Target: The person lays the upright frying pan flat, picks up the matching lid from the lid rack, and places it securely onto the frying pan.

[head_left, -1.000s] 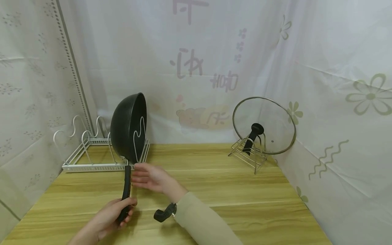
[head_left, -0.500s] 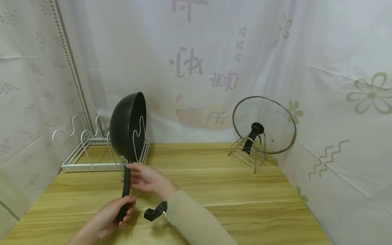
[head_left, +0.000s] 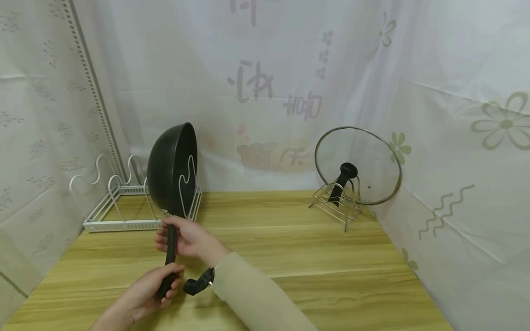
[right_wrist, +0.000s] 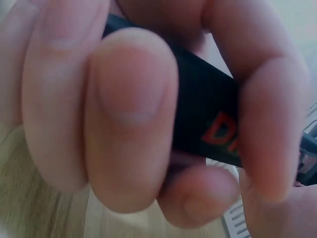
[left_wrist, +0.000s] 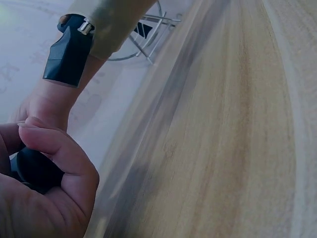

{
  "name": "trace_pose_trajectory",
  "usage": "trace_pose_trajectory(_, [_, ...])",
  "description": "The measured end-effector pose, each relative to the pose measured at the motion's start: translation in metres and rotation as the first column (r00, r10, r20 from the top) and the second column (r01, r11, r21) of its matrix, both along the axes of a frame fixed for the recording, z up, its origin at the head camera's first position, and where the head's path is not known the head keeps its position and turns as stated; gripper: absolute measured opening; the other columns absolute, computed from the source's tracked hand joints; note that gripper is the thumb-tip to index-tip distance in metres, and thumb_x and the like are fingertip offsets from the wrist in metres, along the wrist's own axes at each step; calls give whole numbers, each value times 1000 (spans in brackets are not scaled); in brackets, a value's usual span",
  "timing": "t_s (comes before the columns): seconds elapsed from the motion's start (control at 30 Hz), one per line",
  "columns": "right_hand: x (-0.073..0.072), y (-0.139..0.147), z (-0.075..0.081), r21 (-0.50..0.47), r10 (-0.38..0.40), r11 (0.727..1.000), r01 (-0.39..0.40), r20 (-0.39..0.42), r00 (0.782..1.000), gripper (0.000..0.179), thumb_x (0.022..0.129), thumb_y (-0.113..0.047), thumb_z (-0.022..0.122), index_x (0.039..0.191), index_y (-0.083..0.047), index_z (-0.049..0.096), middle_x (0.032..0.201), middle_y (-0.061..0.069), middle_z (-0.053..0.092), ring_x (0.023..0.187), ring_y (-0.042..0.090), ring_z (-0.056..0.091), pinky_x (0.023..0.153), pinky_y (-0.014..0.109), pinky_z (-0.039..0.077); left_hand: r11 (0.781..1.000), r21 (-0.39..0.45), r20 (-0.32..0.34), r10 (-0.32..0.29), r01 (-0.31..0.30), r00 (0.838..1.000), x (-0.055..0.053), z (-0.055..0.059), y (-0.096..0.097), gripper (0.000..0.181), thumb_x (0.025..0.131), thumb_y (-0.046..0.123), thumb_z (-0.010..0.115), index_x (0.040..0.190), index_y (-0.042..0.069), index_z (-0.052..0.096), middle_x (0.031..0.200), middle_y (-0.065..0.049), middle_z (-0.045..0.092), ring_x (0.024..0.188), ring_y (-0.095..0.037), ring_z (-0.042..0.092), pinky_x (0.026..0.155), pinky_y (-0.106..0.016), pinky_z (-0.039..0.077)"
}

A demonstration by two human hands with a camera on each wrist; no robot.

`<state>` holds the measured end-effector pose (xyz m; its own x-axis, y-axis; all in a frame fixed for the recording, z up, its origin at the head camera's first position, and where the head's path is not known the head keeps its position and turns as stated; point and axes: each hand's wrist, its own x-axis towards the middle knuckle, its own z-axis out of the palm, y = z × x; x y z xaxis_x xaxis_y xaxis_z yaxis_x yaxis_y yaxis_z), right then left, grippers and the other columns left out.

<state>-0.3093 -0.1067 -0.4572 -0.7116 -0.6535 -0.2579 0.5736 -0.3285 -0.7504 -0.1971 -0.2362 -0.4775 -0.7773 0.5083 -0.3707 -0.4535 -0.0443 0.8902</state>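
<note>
A black wok (head_left: 163, 170) stands on edge in the white wire rack (head_left: 124, 225), its hollow facing right and its handle (head_left: 171, 248) pointing toward me. My left hand (head_left: 146, 289) grips the lower end of that handle, thumb on top. Higher up, close to the wok's body, my right hand (head_left: 192, 236) holds it with fingers curled round. The right wrist view shows the black handle (right_wrist: 203, 104) with red lettering between fingers and thumb. In the left wrist view the handle's rounded end (left_wrist: 37, 168) sits inside the curled left hand (left_wrist: 64, 193).
A glass lid (head_left: 372, 151) with a black knob leans in a small wire stand (head_left: 331, 214) at the back right. Patterned white curtains (head_left: 265, 55) hang behind and at both sides of the wood-grain table (head_left: 290, 257). A black camera mount (head_left: 198, 282) juts from the right wrist.
My right hand has moved left from beside the handle, and its fingers have closed round it. The left hand keeps its grip. The wok stays in the rack.
</note>
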Motion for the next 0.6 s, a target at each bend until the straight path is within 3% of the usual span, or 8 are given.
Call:
trace_pose_trajectory(0.17, [0,-4,-1,11,-1,1000,1,-7,1000,21,105,-26,67,87,-16,72,85,-4,71,79,12,72,87,32,61,998,37,-12,-52,53,999,-2,-1,-2,31,117,29,42,94,23,63,77,14,59,64,-1,55,59,-19,43])
trace_pose_trajectory(0.3, [0,-6,0,25,-18,1000,18,7,1000,22,104,-27,70,86,-15,73,84,-2,72,78,13,74,100,39,64,995,58,-17,-76,76,997,-5,-2,-1,34,116,28,40,91,25,63,77,15,60,65,0,57,59,-19,44])
trace_pose_trajectory(0.47, [-1,-10,1,16,-31,999,31,22,999,19,103,-27,70,87,-17,74,84,-2,73,80,16,75,121,55,48,994,79,6,-73,73,997,-10,-1,2,36,116,30,40,88,27,63,77,15,60,65,0,58,59,-18,46])
trace_pose_trajectory(0.53, [-1,-11,1,10,-28,1000,28,23,999,19,104,-26,68,88,-18,73,85,-2,73,81,16,75,122,56,47,994,93,22,-64,62,998,-11,-1,2,37,116,30,40,86,28,63,77,15,60,64,1,57,58,-17,47])
trace_pose_trajectory(0.6, [-1,-12,1,6,-20,1000,20,26,999,20,106,-26,66,89,-18,71,87,-2,74,81,14,75,115,52,56,993,107,32,-51,48,998,-11,-2,2,37,115,29,40,85,28,62,76,15,59,63,1,57,58,-17,46])
